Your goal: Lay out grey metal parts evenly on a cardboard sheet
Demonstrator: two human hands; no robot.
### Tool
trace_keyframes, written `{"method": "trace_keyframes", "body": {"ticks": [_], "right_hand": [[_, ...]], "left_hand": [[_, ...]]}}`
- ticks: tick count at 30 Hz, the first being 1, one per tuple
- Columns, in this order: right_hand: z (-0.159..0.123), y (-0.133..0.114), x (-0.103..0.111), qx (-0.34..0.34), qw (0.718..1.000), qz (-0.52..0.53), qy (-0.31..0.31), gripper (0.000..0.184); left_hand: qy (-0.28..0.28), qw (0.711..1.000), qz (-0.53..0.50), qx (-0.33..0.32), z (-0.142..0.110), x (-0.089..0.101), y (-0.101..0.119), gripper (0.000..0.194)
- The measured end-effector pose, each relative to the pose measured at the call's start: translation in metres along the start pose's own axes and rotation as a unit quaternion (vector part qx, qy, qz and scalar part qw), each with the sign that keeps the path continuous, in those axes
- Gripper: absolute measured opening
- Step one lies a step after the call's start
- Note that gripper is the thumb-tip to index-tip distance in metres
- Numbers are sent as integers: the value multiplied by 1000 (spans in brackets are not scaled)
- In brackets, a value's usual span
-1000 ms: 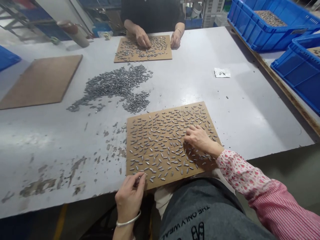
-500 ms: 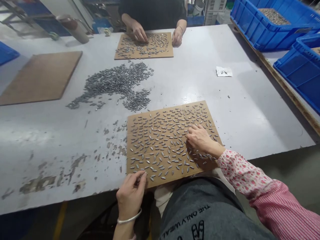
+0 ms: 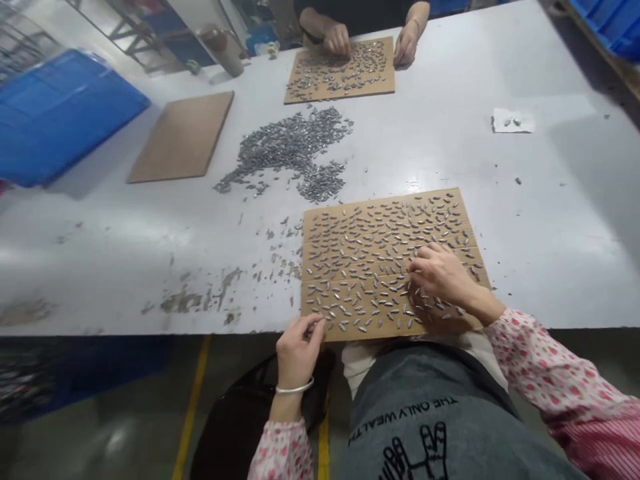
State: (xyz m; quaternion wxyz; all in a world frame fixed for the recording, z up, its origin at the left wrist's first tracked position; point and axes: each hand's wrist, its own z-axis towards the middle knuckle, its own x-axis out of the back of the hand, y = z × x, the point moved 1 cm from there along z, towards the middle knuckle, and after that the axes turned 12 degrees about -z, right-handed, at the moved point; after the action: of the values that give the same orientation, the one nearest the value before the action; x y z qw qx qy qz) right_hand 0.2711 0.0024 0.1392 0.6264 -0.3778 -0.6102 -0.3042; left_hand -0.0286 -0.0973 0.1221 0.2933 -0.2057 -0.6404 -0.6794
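My left hand [image 3: 299, 350] is at the near edge of a brown cardboard sheet [image 3: 380, 203], its fingertips pinched together; the fingers hide whether a piece is between them. My right hand [image 3: 440, 275] rests on the sheet's lower right part, fingers curved among rows of small grey spindle-shaped metal pieces [image 3: 380, 240]. A loose heap of the same pieces [image 3: 287, 147] lies on the table beyond the sheet. Across the table, a co-worker's hands [image 3: 336, 40] work over a second cardboard sheet [image 3: 340, 97].
The wide grey table [image 3: 550, 233] carries metal smears near its front edge. A bare cardboard sheet [image 3: 183, 137], a blue crate [image 3: 63, 117], a paper scrap [image 3: 513, 121] holding a few pieces, and a bottle [image 3: 223, 53] stand about. A black bag [image 3: 245, 427] sits on the floor below.
The view has swung and tilted, so everything shifts right and upward. A blue crate has come in at left, and the crates at right have mostly left. My hands stay on the sheet.
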Motion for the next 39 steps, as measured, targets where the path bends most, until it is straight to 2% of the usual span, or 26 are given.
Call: {"method": "trace_keyframes", "body": {"ticks": [3, 6, 10, 13, 18, 21, 24, 28, 34, 39], "right_hand": [[-12, 16, 1, -56, 998, 23, 31, 20], [-27, 39, 3, -132, 988, 46, 58, 23], [-50, 75, 0, -261, 956, 71, 116, 20], [-69, 103, -14, -347, 920, 77, 167, 19], [-104, 141, -57, -462, 855, 55, 229, 22], [-118, 152, -80, -467, 844, 55, 257, 27], [-122, 154, -89, -460, 851, 28, 251, 25], [-120, 153, -90, -453, 858, 11, 240, 24], [-121, 155, -93, -427, 868, -14, 255, 32], [-118, 151, -90, -441, 866, -11, 235, 29]], "left_hand": [[-37, 999, -3, 1, -7, -1, -8, 21], [-44, 999, 8, -3, -14, -3, -12, 17], [-65, 997, 37, -37, -21, -8, -8, 16], [-80, 991, 68, -79, -24, -14, -6, 17], [-74, 984, 122, -104, -26, -23, -13, 18], [-81, 982, 136, -107, -27, -26, -17, 18], [-87, 981, 137, -105, -28, -27, -20, 18], [-96, 980, 135, -109, -29, -28, -22, 18], [-106, 981, 121, -108, -29, -29, -16, 18], [-105, 986, 101, -79, -30, -30, -14, 18]]}}
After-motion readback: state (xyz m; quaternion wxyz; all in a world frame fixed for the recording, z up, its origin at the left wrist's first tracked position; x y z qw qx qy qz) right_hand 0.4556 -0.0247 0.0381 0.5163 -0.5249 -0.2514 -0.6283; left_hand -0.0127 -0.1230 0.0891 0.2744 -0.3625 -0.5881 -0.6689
